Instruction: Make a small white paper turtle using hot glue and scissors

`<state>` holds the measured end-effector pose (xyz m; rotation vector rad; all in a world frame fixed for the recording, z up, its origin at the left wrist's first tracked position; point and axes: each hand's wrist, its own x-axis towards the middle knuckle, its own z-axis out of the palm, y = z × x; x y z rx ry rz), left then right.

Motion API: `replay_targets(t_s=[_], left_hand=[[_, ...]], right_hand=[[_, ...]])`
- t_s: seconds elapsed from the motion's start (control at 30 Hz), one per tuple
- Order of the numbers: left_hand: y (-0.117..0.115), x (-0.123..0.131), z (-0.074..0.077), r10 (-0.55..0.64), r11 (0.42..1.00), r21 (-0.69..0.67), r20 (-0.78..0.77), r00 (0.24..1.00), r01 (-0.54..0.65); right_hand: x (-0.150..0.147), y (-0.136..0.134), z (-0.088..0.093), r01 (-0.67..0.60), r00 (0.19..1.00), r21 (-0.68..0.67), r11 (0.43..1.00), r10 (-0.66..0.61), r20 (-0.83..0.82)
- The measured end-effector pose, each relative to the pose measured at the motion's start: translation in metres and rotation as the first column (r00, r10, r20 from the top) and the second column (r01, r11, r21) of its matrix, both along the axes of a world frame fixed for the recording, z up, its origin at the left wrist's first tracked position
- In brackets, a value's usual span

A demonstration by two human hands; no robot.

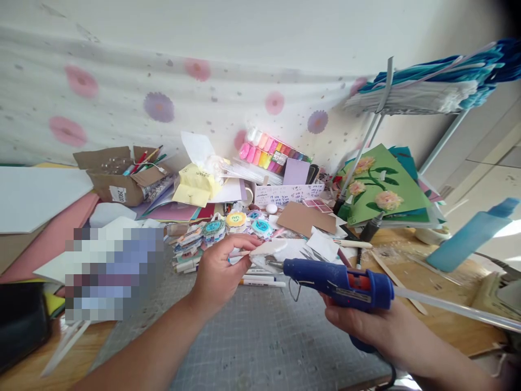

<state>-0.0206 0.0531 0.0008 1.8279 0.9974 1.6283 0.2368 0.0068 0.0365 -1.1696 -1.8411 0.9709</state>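
Fingers of my left hand point(220, 269) pinch a white piece point(267, 251); at its four o'clock, I grip the glue gun point(325, 278) with my right hand point(364, 324).

Left fingers point(234, 241) pinched, right fingers point(341, 319) curled

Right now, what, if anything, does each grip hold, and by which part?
The left grip pinches a white piece by its left end; the right grip holds the blue glue gun by its handle.
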Motion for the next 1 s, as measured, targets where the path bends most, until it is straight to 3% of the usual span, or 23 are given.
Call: replay_targets(t_s=[0.3, 0.47, 0.67, 0.87, 1.0], left_hand=[[-0.002, 0.004, 0.001, -0.015, 0.999, 0.035, -0.049, 0.999, 0.017], [-0.002, 0.005, 0.000, -0.032, 0.999, 0.034, -0.045, 0.998, 0.034], [-0.002, 0.005, 0.000, -0.035, 0.999, 0.039, -0.026, 0.999, 0.036], [-0.001, 0.005, -0.001, -0.014, 0.999, 0.039, -0.038, 0.999, 0.016], [-0.001, 0.004, -0.001, -0.011, 0.999, 0.042, -0.045, 0.999, 0.013]], right_hand=[[0.001, -0.005, 0.006, -0.008, 0.999, -0.074, 0.997, 0.011, 0.035], [0.001, -0.006, 0.004, -0.036, 0.999, -0.050, 0.998, 0.036, 0.009], [0.009, -0.005, -0.002, 0.063, 0.998, -0.052, 0.997, -0.064, -0.018], [0.010, -0.006, 0.001, -0.016, 1.000, -0.089, 0.996, 0.015, -0.015], [0.011, -0.006, -0.001, 0.020, 0.998, -0.066, 0.998, -0.023, -0.051]])
